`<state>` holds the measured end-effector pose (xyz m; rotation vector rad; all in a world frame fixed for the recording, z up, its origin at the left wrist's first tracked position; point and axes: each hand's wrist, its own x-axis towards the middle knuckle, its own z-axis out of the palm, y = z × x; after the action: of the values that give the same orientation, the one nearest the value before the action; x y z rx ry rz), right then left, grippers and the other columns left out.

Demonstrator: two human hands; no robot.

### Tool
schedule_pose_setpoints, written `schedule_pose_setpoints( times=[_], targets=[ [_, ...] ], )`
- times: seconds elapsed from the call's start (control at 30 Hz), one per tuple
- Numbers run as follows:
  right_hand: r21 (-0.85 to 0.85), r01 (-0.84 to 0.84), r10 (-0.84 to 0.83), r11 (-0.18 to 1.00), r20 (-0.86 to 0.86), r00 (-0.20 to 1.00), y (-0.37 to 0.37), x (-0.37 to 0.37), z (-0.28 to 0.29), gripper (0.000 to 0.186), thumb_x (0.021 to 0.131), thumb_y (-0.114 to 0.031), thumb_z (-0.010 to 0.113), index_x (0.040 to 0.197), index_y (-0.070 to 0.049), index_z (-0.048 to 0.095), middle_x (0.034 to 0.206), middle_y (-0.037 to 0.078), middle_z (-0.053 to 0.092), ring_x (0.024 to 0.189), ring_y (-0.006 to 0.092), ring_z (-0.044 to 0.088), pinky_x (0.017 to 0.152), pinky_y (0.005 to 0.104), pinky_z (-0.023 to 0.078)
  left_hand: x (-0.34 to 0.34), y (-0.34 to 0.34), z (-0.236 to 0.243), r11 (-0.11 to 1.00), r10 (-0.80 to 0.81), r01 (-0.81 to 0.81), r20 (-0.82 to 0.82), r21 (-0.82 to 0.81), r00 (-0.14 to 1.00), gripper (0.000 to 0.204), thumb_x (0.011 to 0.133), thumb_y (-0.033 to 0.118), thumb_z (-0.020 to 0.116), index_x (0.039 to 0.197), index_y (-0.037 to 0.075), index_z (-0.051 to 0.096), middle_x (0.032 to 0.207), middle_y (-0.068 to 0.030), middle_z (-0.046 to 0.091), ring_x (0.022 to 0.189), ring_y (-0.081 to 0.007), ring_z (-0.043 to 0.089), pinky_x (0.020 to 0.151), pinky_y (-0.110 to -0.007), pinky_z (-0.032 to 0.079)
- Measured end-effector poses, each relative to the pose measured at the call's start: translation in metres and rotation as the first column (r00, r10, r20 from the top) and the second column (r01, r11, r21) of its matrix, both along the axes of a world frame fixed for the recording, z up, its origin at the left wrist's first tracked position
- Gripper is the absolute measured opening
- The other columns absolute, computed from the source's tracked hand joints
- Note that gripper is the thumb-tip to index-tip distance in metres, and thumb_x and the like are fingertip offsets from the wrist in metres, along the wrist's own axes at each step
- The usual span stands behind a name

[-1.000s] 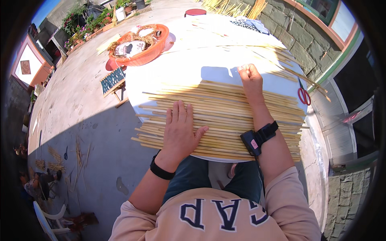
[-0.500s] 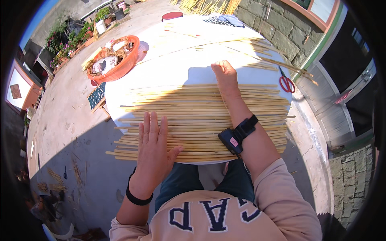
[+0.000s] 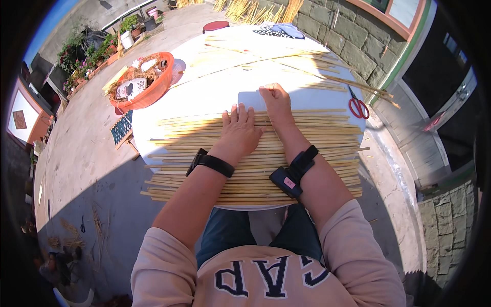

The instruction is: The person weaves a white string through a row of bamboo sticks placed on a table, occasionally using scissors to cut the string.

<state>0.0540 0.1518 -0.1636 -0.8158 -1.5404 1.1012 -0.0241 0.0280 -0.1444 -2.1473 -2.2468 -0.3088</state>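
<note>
Many pale yellow straw stalks (image 3: 307,146) lie side by side across the near half of a round white table, their ends uneven. My left hand (image 3: 238,132) rests palm down on the upper stalks, its fingers spread toward the far edge of the layer. Close to it on the right, my right hand (image 3: 276,106) is closed in a pinch just beyond the farthest stalk. Whatever its fingertips hold is too small to make out. Black bands circle both wrists, and a small black device is strapped to the right forearm.
An orange basket (image 3: 162,84) with straw coils and packets stands at the left table edge. Red-handled scissors (image 3: 358,108) lie at the right edge. Loose stalks (image 3: 302,57) and a folded patterned cloth (image 3: 279,31) are at the back. A red stool (image 3: 216,25) stands behind the table.
My left hand has slid away from me and to the right, from the near stalks to the far ones. The right hand, still pinched, has shifted slightly left.
</note>
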Motion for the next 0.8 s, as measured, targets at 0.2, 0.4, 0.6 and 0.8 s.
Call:
schedule_pose_setpoints(
  times=[0.2,0.4,0.6,0.8],
  targets=[
    [-0.263,-0.073,0.011,0.962,-0.229,0.973,-0.008,0.0,0.025,0.02,0.079,-0.017,0.057,0.068,-0.001,0.052,0.053,-0.001,0.045,0.046,0.0071,0.037,0.043,0.0224,0.032,0.0,0.003,-0.016,0.999,0.035,-0.035,0.023,0.015,0.999,0.061,0.09,0.043,0.029,0.135,0.002,0.024,0.138,-0.023,0.023,0.131,-0.0378,0.015,0.104,-0.053,0.008],
    [-0.488,-0.069,-0.111,0.87,-0.332,0.937,-0.001,0.011,0.038,0.028,0.078,-0.013,0.056,0.056,-0.009,0.041,0.043,-0.002,0.036,0.033,0.0097,0.027,0.033,0.0264,0.021,0.001,0.005,-0.016,0.998,0.054,-0.054,0.001,0.016,0.999,0.06,0.09,0.042,0.029,0.135,0.003,0.024,0.139,-0.0224,0.023,0.131,-0.0368,0.015,0.104,-0.054,0.008],
    [-0.631,0.005,-0.27,0.776,-0.325,0.906,0.006,0.017,0.045,0.03,0.08,-0.011,0.056,0.055,-0.012,0.04,0.044,-0.003,0.034,0.033,0.0098,0.026,0.035,0.0257,0.019,0.001,0.002,-0.017,0.995,0.058,-0.059,0.015,0.075,0.998,0.059,0.091,0.042,0.028,0.136,0.004,0.024,0.14,-0.0212,0.021,0.132,-0.0358,0.012,0.105,-0.053,0.005],
    [-0.657,0.068,-0.348,0.751,-0.306,0.886,0.009,0.017,0.042,0.027,0.079,-0.009,0.056,0.057,-0.012,0.041,0.047,-0.002,0.036,0.034,0.0098,0.027,0.035,0.0261,0.019,0.001,0.003,-0.023,0.991,0.056,-0.056,-0.003,0.122,0.998,0.058,0.09,0.042,0.028,0.135,0.005,0.026,0.14,-0.0201,0.023,0.132,-0.0355,0.013,0.105,-0.053,0.005]
  ],
)
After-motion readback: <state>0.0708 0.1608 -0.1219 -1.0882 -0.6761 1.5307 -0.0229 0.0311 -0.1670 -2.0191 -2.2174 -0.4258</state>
